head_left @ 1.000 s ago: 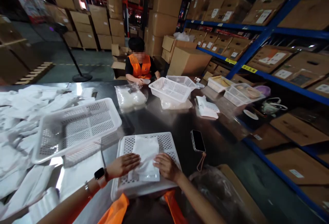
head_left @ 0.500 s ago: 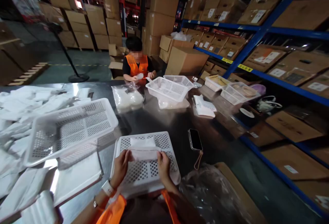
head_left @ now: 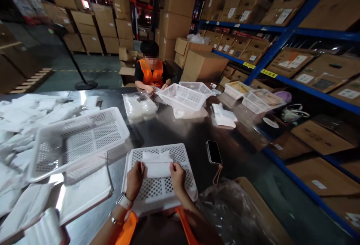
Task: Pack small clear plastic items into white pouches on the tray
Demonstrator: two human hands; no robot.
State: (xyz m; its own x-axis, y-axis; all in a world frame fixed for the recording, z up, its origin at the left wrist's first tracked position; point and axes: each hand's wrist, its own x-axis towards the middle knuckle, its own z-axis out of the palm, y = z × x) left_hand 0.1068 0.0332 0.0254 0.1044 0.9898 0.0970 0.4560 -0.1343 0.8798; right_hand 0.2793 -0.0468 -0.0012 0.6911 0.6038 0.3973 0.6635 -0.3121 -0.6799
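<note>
A small white pouch (head_left: 156,170), flat and oblong, is stretched between my two hands. My left hand (head_left: 135,180) pinches its left end, and my right hand (head_left: 177,177) grips the right end. Beneath it an upturned white plastic basket (head_left: 157,196) with a lattice bottom serves as a raised surface. Another white piece (head_left: 156,155) lies on the basket just beyond the pouch. What the pouch is made of, and whether anything is inside, I cannot make out.
Left stands a larger white basket (head_left: 81,140), beside a heap of white packets (head_left: 25,125). A phone (head_left: 214,152) lies to the right. Across the metal table sits a co-worker (head_left: 152,70) near clear bags (head_left: 140,107) and more baskets (head_left: 184,96). Blue shelving (head_left: 281,46) runs along the right.
The pouch now lies flatter, its face turned more upward, with my hands slightly closer together. Across the table, the co-worker's hands have come lower, towards the baskets.
</note>
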